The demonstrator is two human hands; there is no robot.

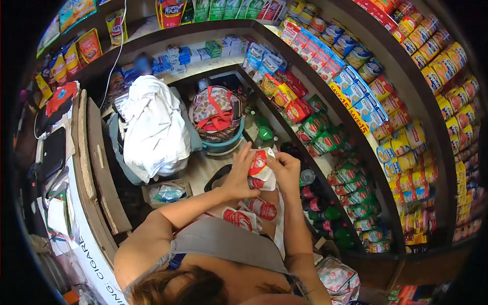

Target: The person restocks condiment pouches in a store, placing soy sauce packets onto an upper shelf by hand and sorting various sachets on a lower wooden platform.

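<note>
left hand (240, 175) half-curled round red-white pack (258, 163), right hand (287, 170) pinching its edge, upper-centre blue tub (219, 146) holding floral bag (201, 105)

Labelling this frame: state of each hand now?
Left hand: holding the red-and-white pack by its left side.
Right hand: closed, pinching the same pack at its right edge.

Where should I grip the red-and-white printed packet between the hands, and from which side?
I'd grip the red-and-white printed packet by its left side, coming from the left: that edge runs along the left hand, while the right hand crowds its upper right part.
</note>
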